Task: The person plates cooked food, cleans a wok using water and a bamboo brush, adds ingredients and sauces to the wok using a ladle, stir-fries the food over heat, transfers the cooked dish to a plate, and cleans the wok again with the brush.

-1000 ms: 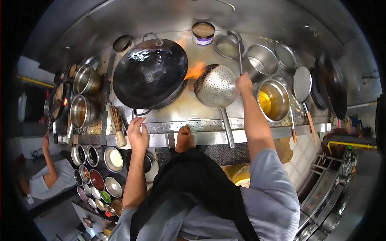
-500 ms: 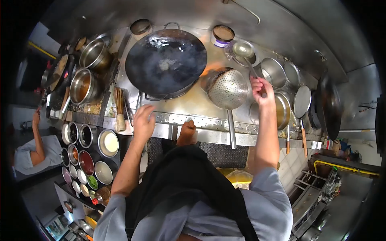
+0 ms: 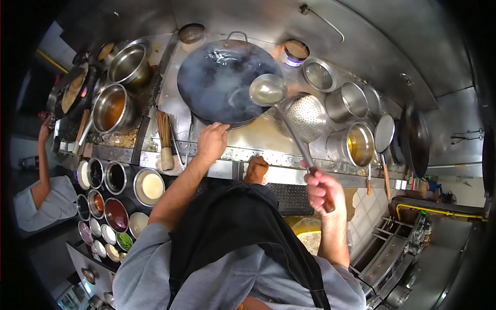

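In the head view my right hand (image 3: 325,191) grips the wooden end of a long-handled ladle (image 3: 268,90). The ladle's bowl holds a pale, clear liquid and hangs above the right side of a large black wok (image 3: 212,88). Haze rises from the wok, partly veiling its inside. At the wok's near rim, my left hand (image 3: 213,141) has its fingers curled over the small handle, which they hide. A perforated strainer (image 3: 306,118) rests right of the wok, its handle largely hidden behind the ladle's shaft.
A bamboo brush (image 3: 164,137) lies left of the wok. Metal pots (image 3: 350,147) and a mesh sieve (image 3: 384,133) stand to the right. Sauce bowls (image 3: 150,187) crowd the lower left. A co-worker's arm (image 3: 44,165) reaches toward another pan (image 3: 75,93) at far left.
My right hand has drawn back toward me, bringing the ladle from the pan at the back right to over the wok. My left hand has moved forward onto the wok's near handle.
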Demonstrator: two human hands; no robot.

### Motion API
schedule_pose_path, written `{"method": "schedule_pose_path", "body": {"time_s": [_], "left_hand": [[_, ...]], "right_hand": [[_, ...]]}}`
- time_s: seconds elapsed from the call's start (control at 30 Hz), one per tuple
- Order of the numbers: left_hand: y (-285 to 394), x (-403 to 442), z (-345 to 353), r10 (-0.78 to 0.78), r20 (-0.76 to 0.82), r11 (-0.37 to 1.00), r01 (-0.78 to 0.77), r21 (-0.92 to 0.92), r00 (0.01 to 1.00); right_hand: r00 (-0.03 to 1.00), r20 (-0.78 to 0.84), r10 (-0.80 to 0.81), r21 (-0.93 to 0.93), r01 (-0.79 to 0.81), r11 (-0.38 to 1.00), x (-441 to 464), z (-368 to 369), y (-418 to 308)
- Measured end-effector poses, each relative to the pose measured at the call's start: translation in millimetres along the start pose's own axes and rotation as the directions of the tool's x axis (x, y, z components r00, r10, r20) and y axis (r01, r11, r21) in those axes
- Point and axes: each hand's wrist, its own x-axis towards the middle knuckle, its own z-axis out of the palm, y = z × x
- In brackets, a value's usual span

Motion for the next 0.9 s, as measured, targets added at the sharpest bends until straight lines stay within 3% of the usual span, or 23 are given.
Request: {"method": "schedule_pose_path", "body": {"time_s": [0.1,0.13,0.2,0.23,0.27,0.3,0.33,0.37,0.4,0.43,0.47,0.5,0.57,0.6,0.63,0.67,0.73,0.77,0.8,0.83,0.9], "left_hand": [[-9,-12,-25,-0.077,-0.223,0.989,0.046,-0.139,0.972],[-35,-25,-30,-0.164,-0.188,0.983,0.145,-0.113,0.968],[-94,-49,-43,-0.43,-0.064,0.899,0.434,0.056,0.9],[-129,-66,-48,-0.451,-0.027,0.862,0.443,0.246,0.892],[-150,-78,-54,-0.607,0.075,0.737,0.525,0.425,0.791],[-188,-92,-51,-0.757,0.214,0.616,0.563,0.551,0.618],[-237,-119,-32,-0.747,0.244,0.612,0.497,0.615,0.618],[-241,-124,-30,-0.762,0.251,0.596,0.493,0.634,0.598],[-244,-129,-28,-0.776,0.257,0.579,0.488,0.653,0.576],[-201,-110,-48,-0.81,0.241,0.549,0.548,0.631,0.534],[-189,-104,-54,-0.831,0.244,0.534,0.594,0.602,0.499],[-177,-97,-61,-0.851,0.246,0.514,0.64,0.572,0.464],[-195,-100,-60,-0.864,0.283,0.503,0.705,0.5,0.416],[-233,-130,-42,-0.781,0.149,0.624,0.753,0.21,0.606],[-224,-128,-47,-0.801,0.084,0.597,0.8,0.049,0.593],[-214,-125,-52,-0.817,0.019,0.571,0.813,-0.118,0.577],[-156,-97,-92,-0.818,0.057,0.476,0.729,-0.491,0.573],[-110,-71,-121,-0.824,0.073,0.452,0.729,-0.514,0.562],[-124,-63,-123,-0.743,0.008,0.52,0.585,-0.622,0.669],[-86,-33,-148,-0.675,0.106,0.425,0.502,-0.753,0.731],[-45,11,-180,-0.601,0.355,0.087,0.499,-0.862,0.716]], "right_hand": [[0.976,-0.194,-0.096,-0.343,0.025,0.939,8,2,28],[0.952,-0.266,-0.154,-0.415,0.032,0.909,13,-1,35],[0.937,-0.205,-0.281,-0.591,0.111,0.799,17,-12,39],[0.927,-0.164,-0.337,-0.67,0.146,0.728,20,-19,39],[0.862,-0.219,-0.457,-0.773,0.132,0.621,20,-35,39],[0.807,-0.145,-0.573,-0.88,0.159,0.447,19,-47,34],[0.694,-0.15,-0.704,-0.941,0.117,0.317,19,-61,31],[0.563,-0.129,-0.816,-0.981,0.049,0.189,20,-77,27],[0.453,-0.159,-0.877,-0.979,0.044,0.2,25,-96,20],[0.334,-0.187,-0.924,-0.976,0.039,0.212,28,-115,11],[0.335,-0.324,-0.885,-0.944,-0.049,0.327,28,-128,-3],[0.243,-0.379,-0.893,-0.925,-0.075,0.373,31,-136,-10],[0.056,-0.305,-0.951,-0.939,-0.186,0.29,37,-210,-38],[0.062,-0.344,-0.937,-0.926,-0.185,0.328,32,-216,-45],[0.067,-0.384,-0.921,-0.912,-0.18,0.368,30,-220,-51],[0.089,-0.462,-0.883,-0.863,-0.274,0.424,27,-225,-55],[0.059,-0.386,-0.921,-0.873,-0.347,0.344,29,-275,-65],[0.053,-0.349,-0.936,-0.87,-0.389,0.302,31,-296,-64],[0.077,-0.417,-0.906,-0.861,-0.352,0.366,29,-290,-69],[0.047,-0.139,-0.989,-0.95,-0.29,0.119,36,-358,-81],[0.128,-0.392,-0.911,-0.917,-0.14,0.375,28,-303,-87]]}}
